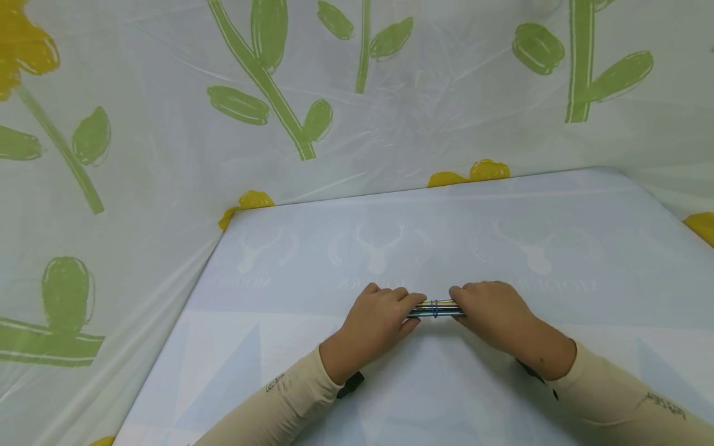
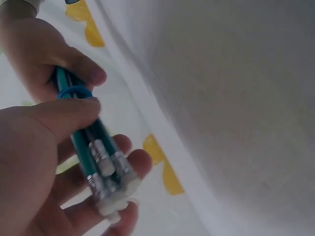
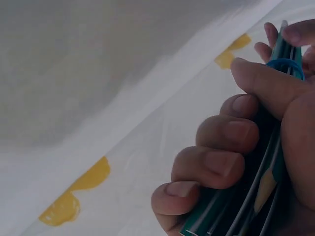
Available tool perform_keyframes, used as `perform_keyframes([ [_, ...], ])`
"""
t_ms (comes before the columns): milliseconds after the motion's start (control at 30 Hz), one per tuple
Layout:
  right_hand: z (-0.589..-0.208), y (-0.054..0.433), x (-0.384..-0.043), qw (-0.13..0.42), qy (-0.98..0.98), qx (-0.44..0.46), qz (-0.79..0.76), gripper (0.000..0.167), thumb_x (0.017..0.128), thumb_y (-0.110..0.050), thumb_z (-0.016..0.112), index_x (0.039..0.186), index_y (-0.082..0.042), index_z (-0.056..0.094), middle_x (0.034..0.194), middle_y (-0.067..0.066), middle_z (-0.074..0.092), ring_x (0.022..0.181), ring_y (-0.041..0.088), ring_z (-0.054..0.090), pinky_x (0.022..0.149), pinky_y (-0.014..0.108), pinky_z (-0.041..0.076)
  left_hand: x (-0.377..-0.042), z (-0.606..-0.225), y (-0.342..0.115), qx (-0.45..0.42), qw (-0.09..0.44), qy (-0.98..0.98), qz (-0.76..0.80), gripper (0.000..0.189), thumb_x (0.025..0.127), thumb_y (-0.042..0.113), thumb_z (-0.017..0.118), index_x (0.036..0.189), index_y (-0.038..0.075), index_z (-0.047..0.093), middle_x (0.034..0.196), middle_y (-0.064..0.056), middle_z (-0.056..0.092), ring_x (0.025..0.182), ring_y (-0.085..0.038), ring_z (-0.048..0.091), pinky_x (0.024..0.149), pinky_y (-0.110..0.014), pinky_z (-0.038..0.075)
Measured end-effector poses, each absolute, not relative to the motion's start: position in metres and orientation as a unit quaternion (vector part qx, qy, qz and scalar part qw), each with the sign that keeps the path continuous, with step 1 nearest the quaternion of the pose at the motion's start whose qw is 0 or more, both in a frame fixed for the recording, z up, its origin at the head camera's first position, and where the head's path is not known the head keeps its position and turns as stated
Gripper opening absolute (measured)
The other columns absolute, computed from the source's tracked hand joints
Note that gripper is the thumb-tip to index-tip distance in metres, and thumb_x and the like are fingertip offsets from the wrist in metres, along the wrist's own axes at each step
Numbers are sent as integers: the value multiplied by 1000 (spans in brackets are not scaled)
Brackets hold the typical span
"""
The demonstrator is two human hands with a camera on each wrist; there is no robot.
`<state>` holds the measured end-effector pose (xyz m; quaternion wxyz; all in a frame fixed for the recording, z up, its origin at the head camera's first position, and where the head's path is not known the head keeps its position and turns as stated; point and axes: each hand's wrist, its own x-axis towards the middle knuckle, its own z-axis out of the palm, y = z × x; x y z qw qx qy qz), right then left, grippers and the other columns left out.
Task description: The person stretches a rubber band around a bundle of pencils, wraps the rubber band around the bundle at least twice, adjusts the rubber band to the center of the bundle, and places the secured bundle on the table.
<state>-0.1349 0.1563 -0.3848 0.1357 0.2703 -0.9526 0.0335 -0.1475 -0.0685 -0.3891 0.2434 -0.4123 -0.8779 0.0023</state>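
Note:
A bundle of pencils (image 1: 446, 308) spans the gap between my two hands over the table, with a blue rubber band (image 1: 435, 308) wound round its middle. My left hand (image 1: 376, 319) holds one end, its thumb laid over the pencils and its fingers beneath. White erasers (image 2: 114, 202) in silver ferrules stick out at that end in the left wrist view. Around the other end curl the fingers of my right hand (image 1: 493, 313). A bare wooden pencil point (image 3: 266, 189) shows inside that grip, among dark green shafts. The palm hides part of the bundle.
The table wears a pale cloth (image 1: 390, 248) printed with deer heads and triangles. Behind it and at its sides hangs a white sheet (image 1: 446, 111) with green stems and yellow flowers.

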Motion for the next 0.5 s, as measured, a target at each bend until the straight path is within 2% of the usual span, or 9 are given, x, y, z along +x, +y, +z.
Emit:
perform_keyframes([
  [133,-389,160,-140,112,-957,266,35,32,78,-15,85,73,-14,53,60,-6,52,52,6,41,47,24,37,-148,-390,-70,-397,210,-894,14,36,81,33,83,113,26,69,86,11,69,69,-7,66,57,-21,33],
  [300,-391,162,-143,74,-961,267,28,30,77,-19,85,74,-14,56,62,-6,54,54,6,43,49,25,40,-148,-390,-71,-386,143,-911,31,39,83,32,82,118,27,68,91,10,70,76,-9,68,58,-22,39],
  [500,-391,164,-145,26,-964,263,40,29,77,-25,86,81,-15,58,68,-7,53,59,6,45,53,25,42,-147,-393,-72,-384,126,-914,41,39,82,33,83,117,27,69,95,10,72,80,-10,69,61,-23,43],
])
